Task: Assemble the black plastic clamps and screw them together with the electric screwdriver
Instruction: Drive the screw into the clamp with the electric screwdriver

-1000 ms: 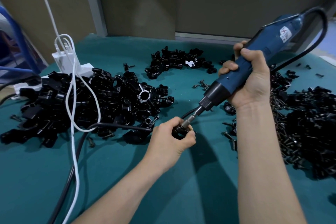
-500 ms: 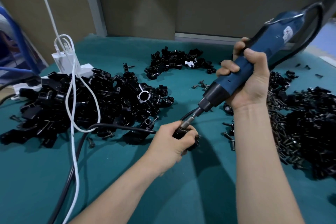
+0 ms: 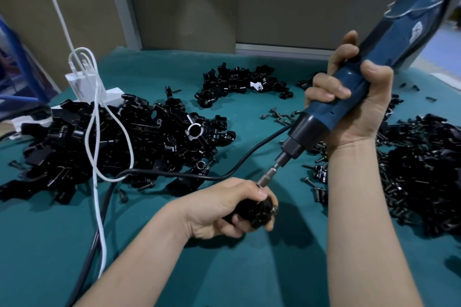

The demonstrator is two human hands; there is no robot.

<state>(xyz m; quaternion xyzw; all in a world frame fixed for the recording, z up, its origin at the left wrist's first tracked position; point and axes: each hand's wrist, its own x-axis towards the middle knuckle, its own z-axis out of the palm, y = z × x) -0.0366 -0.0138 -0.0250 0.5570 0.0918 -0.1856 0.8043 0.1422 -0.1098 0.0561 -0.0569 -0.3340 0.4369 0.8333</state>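
Note:
My left hand (image 3: 224, 209) grips a black plastic clamp (image 3: 254, 210) just above the green table, its fingers curled round most of it. My right hand (image 3: 354, 107) holds the blue electric screwdriver (image 3: 346, 97) tilted steeply, its body rising to the upper right. The metal bit (image 3: 270, 174) points down-left and meets the clamp at the top of my left fist. A screw head shows at the clamp's right side.
A big heap of black clamp parts (image 3: 112, 147) lies at left under a white cable (image 3: 96, 132) and white charger (image 3: 82, 85). A smaller clamp pile (image 3: 239, 82) sits at the back. Screws and parts (image 3: 421, 177) cover the right. A black cord (image 3: 189, 177) crosses the green mat (image 3: 37, 244).
The screwdriver has tipped more upright, its rear end rising to the upper right. My left hand has rolled the clamp slightly, showing more of its right side. The bit stays on the clamp.

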